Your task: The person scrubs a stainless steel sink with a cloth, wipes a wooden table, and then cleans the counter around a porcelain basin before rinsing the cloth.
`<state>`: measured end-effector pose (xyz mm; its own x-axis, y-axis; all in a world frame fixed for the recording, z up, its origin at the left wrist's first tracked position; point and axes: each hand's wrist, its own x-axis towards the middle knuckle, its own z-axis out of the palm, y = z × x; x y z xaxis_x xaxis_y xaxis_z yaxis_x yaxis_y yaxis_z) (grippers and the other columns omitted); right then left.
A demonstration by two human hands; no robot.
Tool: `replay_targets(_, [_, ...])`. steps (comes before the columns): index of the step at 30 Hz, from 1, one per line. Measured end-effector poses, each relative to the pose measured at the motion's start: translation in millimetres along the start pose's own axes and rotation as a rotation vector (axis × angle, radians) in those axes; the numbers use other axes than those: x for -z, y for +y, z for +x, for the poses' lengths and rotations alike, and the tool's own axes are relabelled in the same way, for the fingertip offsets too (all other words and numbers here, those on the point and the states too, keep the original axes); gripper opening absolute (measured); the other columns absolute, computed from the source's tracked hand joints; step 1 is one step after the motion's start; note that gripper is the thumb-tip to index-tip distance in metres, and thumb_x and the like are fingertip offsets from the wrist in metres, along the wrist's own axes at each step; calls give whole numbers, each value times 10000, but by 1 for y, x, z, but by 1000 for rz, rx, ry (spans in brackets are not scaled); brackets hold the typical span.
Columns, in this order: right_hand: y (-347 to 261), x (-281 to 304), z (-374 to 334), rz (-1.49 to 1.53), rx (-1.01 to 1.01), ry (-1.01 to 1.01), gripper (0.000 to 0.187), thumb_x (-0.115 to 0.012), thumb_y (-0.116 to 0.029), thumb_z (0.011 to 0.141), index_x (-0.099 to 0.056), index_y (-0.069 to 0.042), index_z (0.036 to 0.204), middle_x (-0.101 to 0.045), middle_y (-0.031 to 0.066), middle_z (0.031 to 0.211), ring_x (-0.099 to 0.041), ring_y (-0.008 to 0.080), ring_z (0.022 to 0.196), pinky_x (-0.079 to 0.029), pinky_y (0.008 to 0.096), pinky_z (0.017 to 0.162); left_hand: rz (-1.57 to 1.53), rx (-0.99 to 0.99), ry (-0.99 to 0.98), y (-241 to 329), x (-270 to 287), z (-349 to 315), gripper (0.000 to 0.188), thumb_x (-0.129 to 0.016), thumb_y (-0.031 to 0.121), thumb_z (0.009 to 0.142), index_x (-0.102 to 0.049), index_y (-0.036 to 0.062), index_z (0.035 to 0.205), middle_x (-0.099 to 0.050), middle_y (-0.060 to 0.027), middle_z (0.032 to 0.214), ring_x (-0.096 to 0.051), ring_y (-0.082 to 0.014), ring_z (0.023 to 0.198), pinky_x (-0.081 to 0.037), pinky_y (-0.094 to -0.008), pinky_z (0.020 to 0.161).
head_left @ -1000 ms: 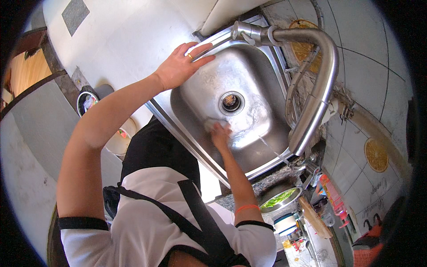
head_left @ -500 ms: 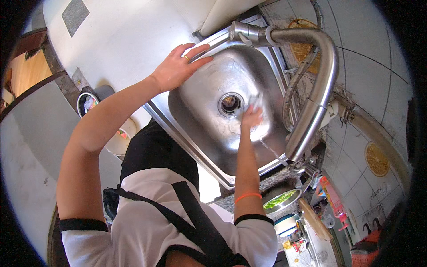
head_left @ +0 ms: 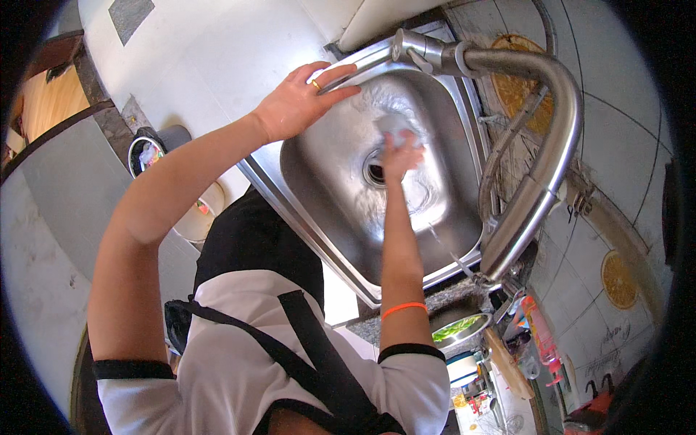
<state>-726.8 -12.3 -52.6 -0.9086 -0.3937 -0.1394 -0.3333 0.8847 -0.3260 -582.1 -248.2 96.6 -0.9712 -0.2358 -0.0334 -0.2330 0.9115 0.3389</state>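
My left hand [head_left: 297, 107] rests on the far left rim of the stainless steel sink [head_left: 308, 156], its fingers stretched along the metal edge and a ring on one finger. Inside the basin, my right hand [head_left: 401, 154] is beside the drain [head_left: 375, 172], smeared by motion. A pale greyish patch is at its fingertips; whether it is a cloth or splashing water I cannot make out. Thin water [head_left: 455, 255] runs into the basin from the right, and wet ripples cover its bottom. The curved metal faucet [head_left: 565, 123] arches over the sink's right side.
A bowl of green vegetables [head_left: 464, 328] stands at the lower right, near a wooden board [head_left: 507, 362] and a pink bottle [head_left: 540, 333]. Left of the sink are a lined bin [head_left: 141, 154] and a pale bucket [head_left: 197, 221]. A tiled wall [head_left: 609, 80] bounds the right side.
My right hand has swept farther up the basin, from right of the drain to just above it, with the pale patch. My left hand stays on the rim. The view has shifted slightly.
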Motion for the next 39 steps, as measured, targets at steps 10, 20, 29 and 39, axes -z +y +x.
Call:
replay_targets(10, [130,-12,-161,-293,-80,-194,420,-611,-316,720,-469,-72,1032,-516,173,902,-426,394,924,-336,528,727,13,13,10,3,-1,0,584,-580,75,709,-402,240,1240,-270,-26,1346,-356,-304,1157,-369,-388,959])
replay_targets(20, [-36,-14,15,87,-234,-90,370,-627,-331,725,-484,-181,1030,-415,194,1101,-396,383,1011,-369,534,775,-20,-19,15,-2,-4,1,520,-568,91,748,-416,236,1224,-284,-48,1335,-375,-310,1128,-384,-390,938])
replay_targets(29, [95,17,-110,-159,-434,-216,422,-637,-329,709,-487,-167,1069,-478,145,1067,-448,332,979,-386,494,758,-9,23,-10,2,0,-1,548,-567,78,742,-396,244,1236,-277,-24,1334,-363,-317,1145,-400,-392,931])
replay_targets(39, [-47,-20,-20,62,40,-142,382,-691,-302,656,-515,-145,957,-496,177,1032,-414,378,978,-342,495,760,-78,-10,31,-1,-5,1,500,-573,87,745,-435,240,1200,-298,-21,1323,-388,-302,1113,-416,-375,914])
